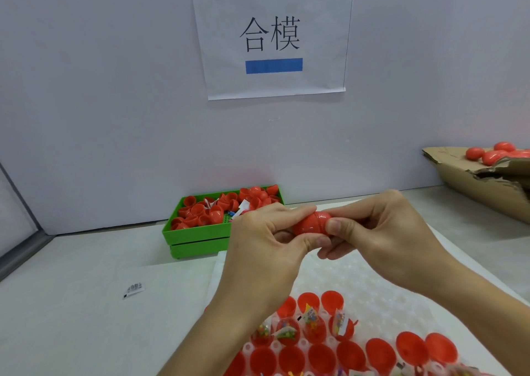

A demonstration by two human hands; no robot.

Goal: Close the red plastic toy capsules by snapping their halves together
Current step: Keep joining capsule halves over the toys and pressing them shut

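A red capsule (pixel 312 224) is pinched between both hands above the table, its two halves joined at a visible seam. My left hand (pixel 266 249) grips its left end with thumb and fingers. My right hand (pixel 381 229) holds the right end, thumb on the front. Below, a white holder tray (pixel 381 298) carries several open red capsule halves (pixel 321 355), some with small bagged toys (pixel 312 318) inside. A green bin (pixel 200 236) behind my left hand is full of loose red halves (pixel 200 212).
A torn cardboard box (pixel 481 180) at the far right holds several closed red capsules (pixel 493 153). A small white packet (pixel 133 289) lies on the table at the left. A paper sign (pixel 272 35) hangs on the back wall.
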